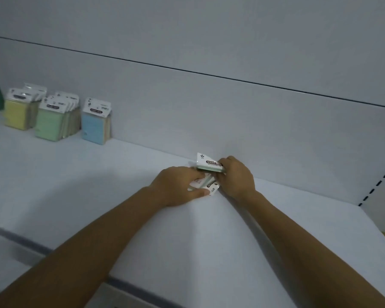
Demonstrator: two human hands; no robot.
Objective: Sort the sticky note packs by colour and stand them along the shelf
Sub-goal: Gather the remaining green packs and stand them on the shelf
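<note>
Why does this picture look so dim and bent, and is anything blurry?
Head view: dim, flat, bluish light with only soft shadows under the arms; the wide lens bows the shelf edge and back-panel seam; the standing packs at far left look soft, their labels unreadable, while the pack at the hands reads "STICKY NOTE".

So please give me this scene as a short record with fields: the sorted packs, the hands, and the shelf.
yellow packs: standing at far left of the row, against the back wall
green packs: standing next, several deep
blue packs: standing at right end of the row
left hand: on loose packs lying on the shelf
right hand: gripping a raised pack, label reads STICKY NOTE
raised pack colour: edge looks green, not sure
shelf: white
</note>
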